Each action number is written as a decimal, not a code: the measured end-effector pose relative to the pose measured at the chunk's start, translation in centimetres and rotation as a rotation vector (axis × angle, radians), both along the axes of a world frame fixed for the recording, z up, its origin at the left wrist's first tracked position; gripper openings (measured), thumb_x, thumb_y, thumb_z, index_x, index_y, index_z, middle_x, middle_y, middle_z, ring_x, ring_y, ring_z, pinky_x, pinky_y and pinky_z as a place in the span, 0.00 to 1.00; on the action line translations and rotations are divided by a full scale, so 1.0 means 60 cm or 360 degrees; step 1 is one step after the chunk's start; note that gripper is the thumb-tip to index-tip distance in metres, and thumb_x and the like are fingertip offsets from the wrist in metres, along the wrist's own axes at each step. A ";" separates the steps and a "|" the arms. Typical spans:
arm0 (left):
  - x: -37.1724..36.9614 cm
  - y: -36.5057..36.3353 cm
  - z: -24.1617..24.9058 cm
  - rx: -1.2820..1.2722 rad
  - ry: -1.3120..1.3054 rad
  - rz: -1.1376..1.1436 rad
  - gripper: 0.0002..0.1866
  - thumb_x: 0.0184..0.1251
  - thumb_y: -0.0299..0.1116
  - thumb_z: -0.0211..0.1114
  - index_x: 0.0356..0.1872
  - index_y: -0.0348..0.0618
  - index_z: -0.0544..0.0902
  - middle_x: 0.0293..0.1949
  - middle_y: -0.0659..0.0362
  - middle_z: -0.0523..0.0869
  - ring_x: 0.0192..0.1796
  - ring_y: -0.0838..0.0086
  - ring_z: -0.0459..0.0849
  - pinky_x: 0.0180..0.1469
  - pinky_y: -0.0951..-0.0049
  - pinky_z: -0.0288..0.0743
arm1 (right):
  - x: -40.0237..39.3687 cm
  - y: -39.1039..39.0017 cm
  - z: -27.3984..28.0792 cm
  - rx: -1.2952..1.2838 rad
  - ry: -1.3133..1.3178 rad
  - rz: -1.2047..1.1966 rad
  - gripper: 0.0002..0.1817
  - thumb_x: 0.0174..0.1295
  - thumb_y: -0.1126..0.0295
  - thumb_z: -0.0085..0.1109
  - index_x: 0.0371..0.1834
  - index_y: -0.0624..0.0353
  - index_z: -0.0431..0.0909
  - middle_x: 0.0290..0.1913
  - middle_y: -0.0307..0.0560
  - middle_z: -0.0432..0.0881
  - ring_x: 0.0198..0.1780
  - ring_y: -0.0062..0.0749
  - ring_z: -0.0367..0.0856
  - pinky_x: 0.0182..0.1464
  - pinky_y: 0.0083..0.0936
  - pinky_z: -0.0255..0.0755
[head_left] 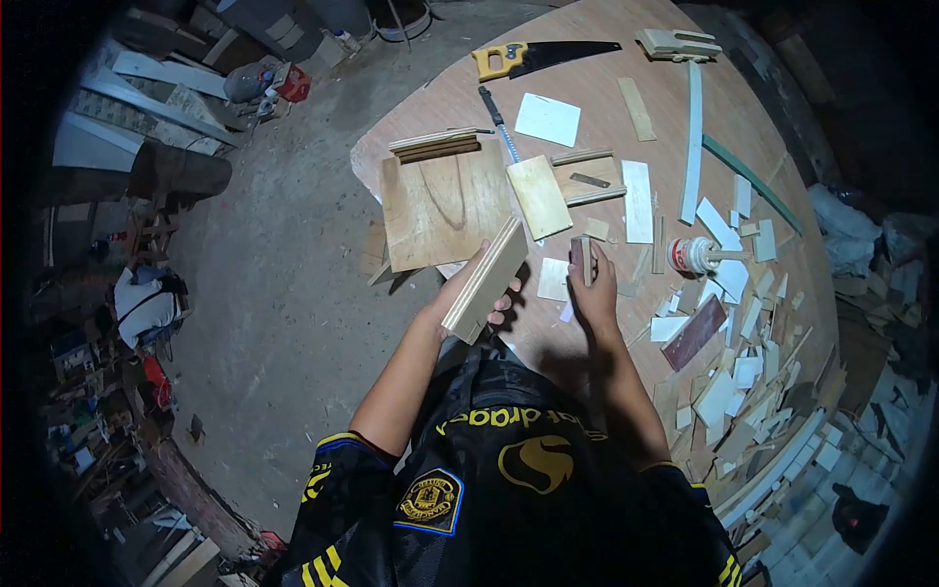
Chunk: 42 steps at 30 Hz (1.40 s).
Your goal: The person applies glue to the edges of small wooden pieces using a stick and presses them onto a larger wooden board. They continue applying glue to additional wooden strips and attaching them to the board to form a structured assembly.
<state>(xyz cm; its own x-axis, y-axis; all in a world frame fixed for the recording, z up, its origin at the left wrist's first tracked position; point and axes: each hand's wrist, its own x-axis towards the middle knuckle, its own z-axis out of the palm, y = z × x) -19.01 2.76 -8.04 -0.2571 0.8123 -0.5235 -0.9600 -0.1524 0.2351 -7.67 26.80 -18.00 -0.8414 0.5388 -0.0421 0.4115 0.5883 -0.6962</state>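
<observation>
My left hand (503,305) is closed around a narrow piece of plywood (486,279), its layered edge facing up, tilted in front of my body. To the right, my right hand (596,292) grips a small reddish-brown block (584,259) with a pale side, low over the table. Just beyond the plywood lies a square wooden panel (445,210) with a grooved strip (436,143) along its far edge. A pale rectangular board (540,197) and a small frame-like wooden assembly (589,178) sit beyond my right hand. Fingers partly hide what each hand holds.
On the round-edged table (430,103) lie a yellow-handled saw (501,62), a cutter knife (497,117) and a white sheet (548,119). An open glue jar (693,256) with a stick stands right, near a reddish block (694,334) and many scraps (740,401). Concrete floor (284,245) lies left.
</observation>
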 end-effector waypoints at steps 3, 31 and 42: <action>0.001 0.009 -0.002 -0.0085 0.0113 -0.0098 0.34 0.71 0.68 0.42 0.60 0.49 0.70 0.40 0.55 0.77 0.27 0.71 0.76 0.22 0.73 0.75 | 0.010 -0.001 0.072 -0.0355 -0.0080 -0.0007 0.34 0.62 0.65 0.63 0.72 0.56 0.62 0.50 0.51 0.76 0.48 0.35 0.76 0.51 0.31 0.72; 0.063 0.045 0.134 -0.0818 0.0686 -0.0125 0.33 0.74 0.59 0.48 0.52 0.34 0.79 0.41 0.55 0.85 0.38 0.75 0.85 0.39 0.75 0.81 | 0.062 -0.053 0.355 -0.0290 0.0769 0.0716 0.30 0.52 0.66 0.67 0.61 0.60 0.76 0.46 0.53 0.74 0.46 0.41 0.74 0.50 0.31 0.70; 0.081 0.055 0.114 -0.0801 0.0991 -0.0248 0.27 0.75 0.54 0.51 0.51 0.38 0.80 0.41 0.56 0.85 0.37 0.76 0.85 0.37 0.76 0.80 | 0.024 -0.042 0.370 0.0411 0.0962 0.0708 0.24 0.49 0.56 0.70 0.54 0.35 0.83 0.39 0.40 0.80 0.41 0.36 0.72 0.45 0.37 0.64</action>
<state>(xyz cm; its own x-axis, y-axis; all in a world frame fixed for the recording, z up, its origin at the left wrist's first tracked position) -14.17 6.05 -1.21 -0.5247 0.5685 -0.6337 -0.6323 0.2382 0.7372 -6.24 24.27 4.20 -0.8171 0.0769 0.5713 -0.3061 0.7819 -0.5430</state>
